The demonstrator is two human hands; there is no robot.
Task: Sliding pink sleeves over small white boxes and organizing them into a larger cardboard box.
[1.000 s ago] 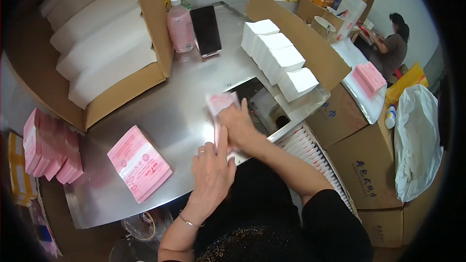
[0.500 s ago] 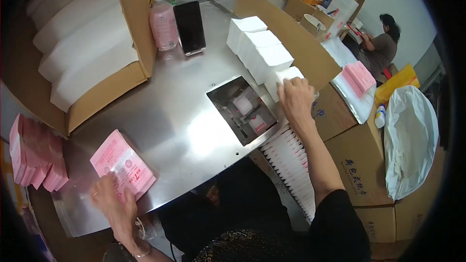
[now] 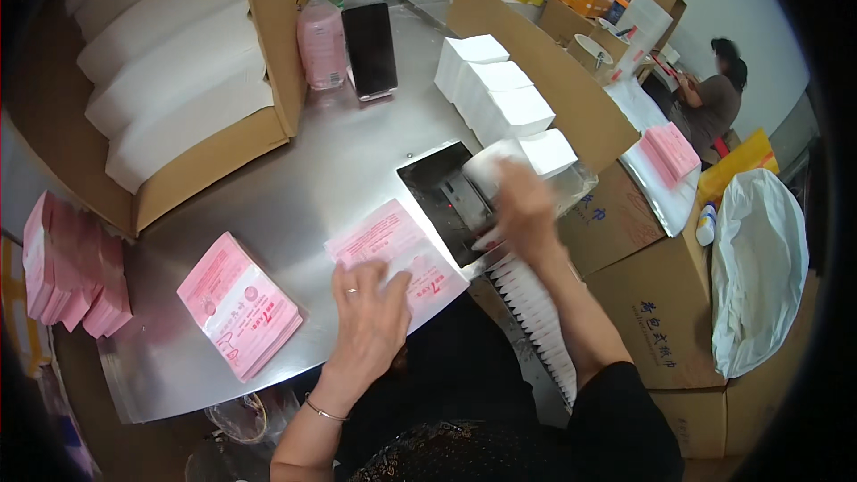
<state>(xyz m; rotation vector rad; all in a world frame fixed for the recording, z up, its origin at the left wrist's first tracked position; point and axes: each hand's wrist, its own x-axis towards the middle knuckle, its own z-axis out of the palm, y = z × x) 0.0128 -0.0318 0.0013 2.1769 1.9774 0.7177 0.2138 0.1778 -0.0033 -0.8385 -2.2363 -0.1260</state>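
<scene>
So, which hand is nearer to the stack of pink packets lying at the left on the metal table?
Left. The left hand rests on a pink sheet beside the stack of pink packets; the right hand is farther off, at the white pack.

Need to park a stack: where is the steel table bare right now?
Bare steel table lies between the open carton of white stacks, the phone and the pink sheet under the left hand. Crowded: the recessed tray, white tissue blocks and right hand.
</scene>
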